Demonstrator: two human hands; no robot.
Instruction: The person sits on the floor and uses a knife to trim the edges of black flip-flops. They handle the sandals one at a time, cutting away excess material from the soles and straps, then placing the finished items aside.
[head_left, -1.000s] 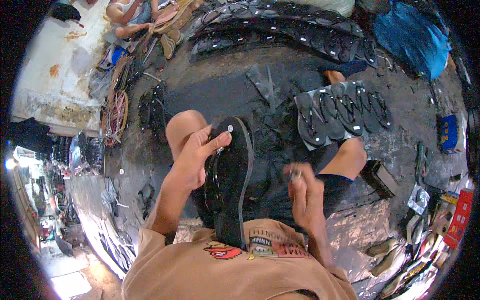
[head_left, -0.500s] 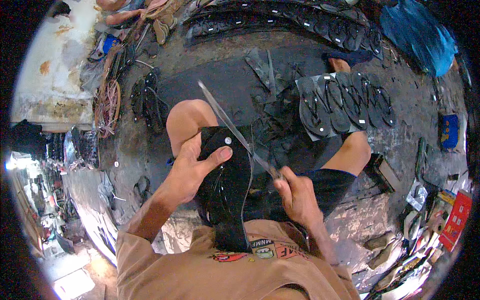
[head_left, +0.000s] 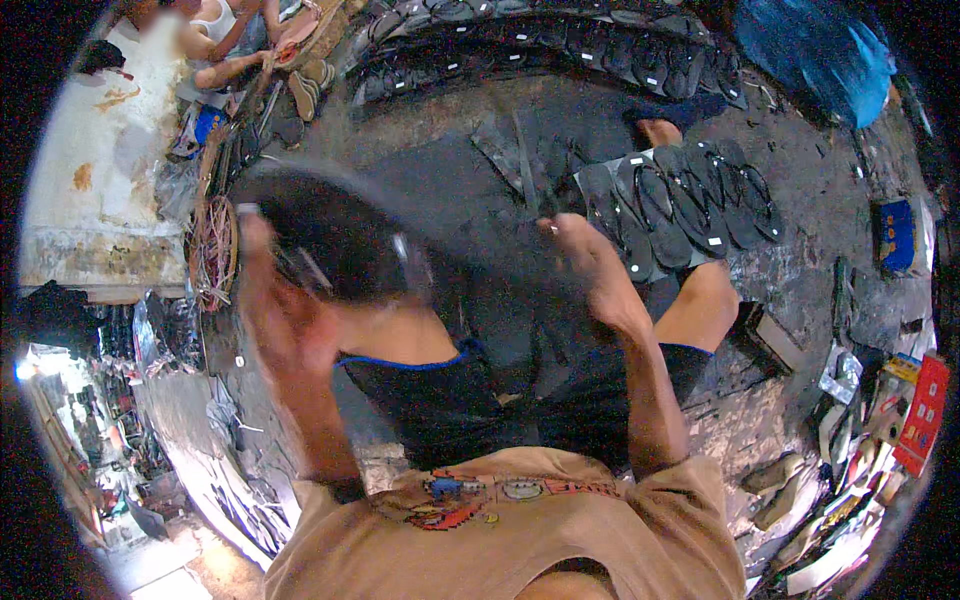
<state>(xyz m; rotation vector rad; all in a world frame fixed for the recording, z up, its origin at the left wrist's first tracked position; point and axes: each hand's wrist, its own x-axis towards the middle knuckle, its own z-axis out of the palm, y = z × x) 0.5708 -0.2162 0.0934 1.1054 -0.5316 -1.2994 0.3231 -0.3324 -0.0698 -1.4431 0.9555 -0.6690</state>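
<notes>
On the left, my left hand (head_left: 290, 320) is closed on a black flip-flop (head_left: 325, 220). Motion smears both the hand and the flip-flop, whose shiny straps show as pale streaks above my left knee. My right hand (head_left: 598, 270) is raised to the right of centre, its fingers curled and partly blurred. What it grips is not clear; a dark smear stretches leftward from it, and the knife's blade cannot be made out. Just beyond my right hand, several finished-looking black flip-flops (head_left: 660, 225) lie side by side on a grey sheet.
Long rows of black flip-flops (head_left: 540, 45) line the far floor. Dark scraps (head_left: 505, 165) lie ahead of me. A blue plastic bag (head_left: 815, 60) is at far right, a red box (head_left: 920, 415) at right. Another person's arm (head_left: 235, 70) shows at upper left.
My left hand has swung the flip-flop from my lap up to the left. My right hand has risen and moved slightly right; the knife seen in it earlier is no longer distinct.
</notes>
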